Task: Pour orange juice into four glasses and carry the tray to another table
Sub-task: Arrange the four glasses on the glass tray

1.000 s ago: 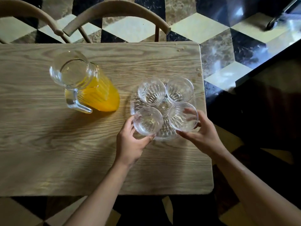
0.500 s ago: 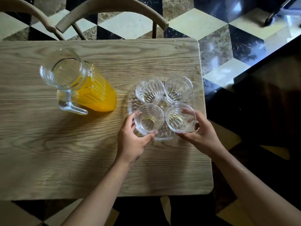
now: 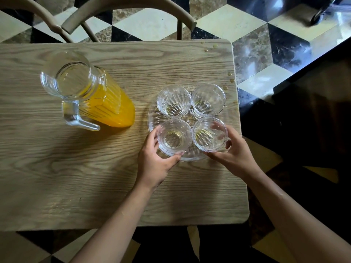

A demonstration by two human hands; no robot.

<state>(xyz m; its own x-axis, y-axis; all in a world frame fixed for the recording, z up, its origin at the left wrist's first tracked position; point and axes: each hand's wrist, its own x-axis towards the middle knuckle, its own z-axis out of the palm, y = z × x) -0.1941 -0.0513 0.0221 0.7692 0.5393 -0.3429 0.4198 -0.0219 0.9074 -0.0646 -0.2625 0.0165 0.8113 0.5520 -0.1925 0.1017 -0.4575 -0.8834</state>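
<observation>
Several clear ribbed glasses stand empty on a round clear glass tray (image 3: 152, 120) near the table's right edge. My left hand (image 3: 154, 164) wraps around the near left glass (image 3: 173, 137). My right hand (image 3: 235, 154) wraps around the near right glass (image 3: 209, 136). The two far glasses (image 3: 173, 101) (image 3: 208, 99) stand untouched behind them. A clear ribbed pitcher (image 3: 91, 95) holding orange juice stands to the left of the tray, its handle pointing toward me.
The wooden table (image 3: 76, 177) has a few juice drops near its far right corner (image 3: 210, 48) and right edge. Two curved wooden chair backs (image 3: 129, 8) stand behind it. A dark surface (image 3: 313, 111) lies to the right over a checkered marble floor.
Both hands have stayed on the two near glasses. The view has shifted slightly; the tray and pitcher keep their places on the table.
</observation>
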